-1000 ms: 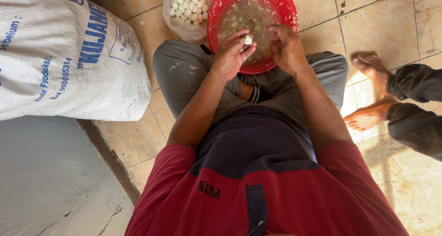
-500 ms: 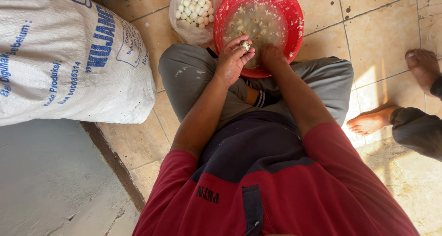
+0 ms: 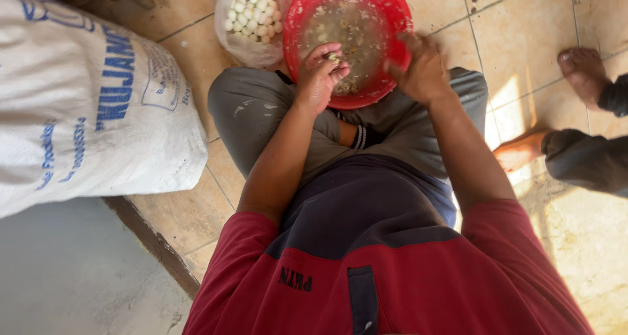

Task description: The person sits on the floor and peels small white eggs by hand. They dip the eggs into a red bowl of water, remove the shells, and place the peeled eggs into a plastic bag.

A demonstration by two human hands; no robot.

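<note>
A red plastic basin (image 3: 307,11) holding murky water and floating peels rests against my crossed legs. My left hand (image 3: 318,77) hovers over the basin's near left side, its fingertips pinched on a small white bulb (image 3: 333,56). Over the basin's right rim lies my right hand (image 3: 424,70), blurred, fingers curled toward the water; whether it grips anything is unclear. Just left of the basin sits a clear plastic bag (image 3: 252,21) filled with several peeled white bulbs.
A big white woven sack (image 3: 85,106) with blue print lies on the floor at my left, beside a step down to grey concrete (image 3: 65,276). Another person's bare feet (image 3: 584,70) and dark trouser legs are on the tan tiles at the right.
My right hand has moved from next to my left hand out to the basin's right rim. The left hand stays over the basin with the bulb. The view has shifted a little.
</note>
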